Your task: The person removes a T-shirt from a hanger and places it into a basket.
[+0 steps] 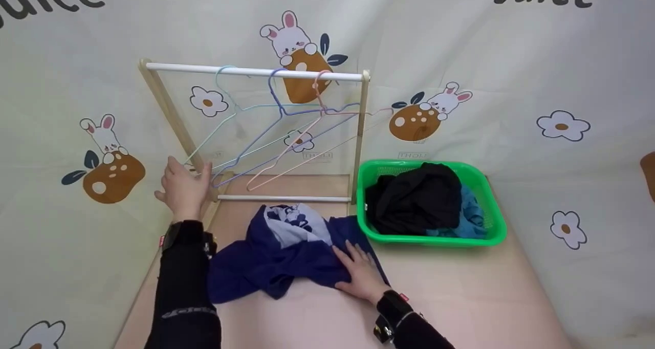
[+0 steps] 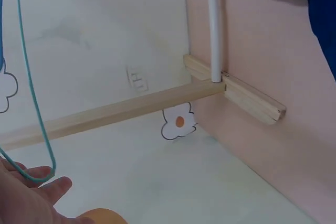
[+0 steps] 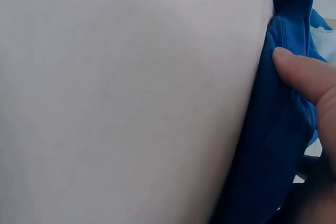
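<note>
My left hand (image 1: 185, 188) is raised at the lower left corner of a mint-green wire hanger (image 1: 211, 135), fingers and thumb spread apart. In the left wrist view the bend of this hanger crosses in front of the fingers; whether it touches them I cannot tell. A crumpled navy garment (image 1: 291, 267) with a pale printed panel lies on the table before the rack. Flat on its right part rests my right hand (image 1: 364, 275), fingers extended. The right wrist view shows the thumb (image 3: 302, 72) lying on the blue cloth.
A small rack (image 1: 256, 72) with a white top bar and wooden sides also bears a blue hanger (image 1: 259, 139) and a pink hanger (image 1: 301, 137). Right of it stands a green basket (image 1: 435, 240) holding black clothing (image 1: 419, 198) and teal clothing (image 1: 472, 213). A printed curtain encloses the table.
</note>
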Available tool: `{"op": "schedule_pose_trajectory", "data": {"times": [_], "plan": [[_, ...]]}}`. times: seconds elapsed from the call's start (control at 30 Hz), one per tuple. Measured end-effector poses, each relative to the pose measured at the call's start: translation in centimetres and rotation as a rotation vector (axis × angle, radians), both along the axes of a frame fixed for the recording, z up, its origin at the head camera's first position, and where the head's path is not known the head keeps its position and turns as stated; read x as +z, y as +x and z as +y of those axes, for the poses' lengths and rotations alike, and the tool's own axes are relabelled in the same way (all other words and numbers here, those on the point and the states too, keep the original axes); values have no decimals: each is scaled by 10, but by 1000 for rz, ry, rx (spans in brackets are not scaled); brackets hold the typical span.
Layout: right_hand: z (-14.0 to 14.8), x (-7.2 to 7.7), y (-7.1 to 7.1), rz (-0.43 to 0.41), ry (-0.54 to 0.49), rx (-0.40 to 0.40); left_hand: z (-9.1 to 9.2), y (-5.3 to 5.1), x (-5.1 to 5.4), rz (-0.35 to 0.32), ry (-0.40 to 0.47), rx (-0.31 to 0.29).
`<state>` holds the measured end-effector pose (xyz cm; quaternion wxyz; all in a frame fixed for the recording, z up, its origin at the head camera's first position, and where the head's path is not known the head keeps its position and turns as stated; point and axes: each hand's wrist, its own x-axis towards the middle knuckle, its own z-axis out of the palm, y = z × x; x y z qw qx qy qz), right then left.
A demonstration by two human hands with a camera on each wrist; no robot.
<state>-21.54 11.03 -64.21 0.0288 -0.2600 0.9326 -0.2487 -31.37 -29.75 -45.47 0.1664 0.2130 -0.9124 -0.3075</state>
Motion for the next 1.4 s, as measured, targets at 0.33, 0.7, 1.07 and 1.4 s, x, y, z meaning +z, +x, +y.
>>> {"op": "schedule_pose_trajectory", "data": {"times": [0.33, 0.7, 1.07, 1.4], "plan": [[-2, -3, -2, 172, 97, -54, -8, 15, -31, -119, 41, -16], [9, 11, -7, 225, -40, -122, 6, 27, -72, -188, 81, -104], [14, 41, -13, -85, -582, -311, 25, 60, -94, -209, -23, -268], [1, 92, -27, -191, -945, -323, 44, 81, -108, -258, -25, -369]]}}
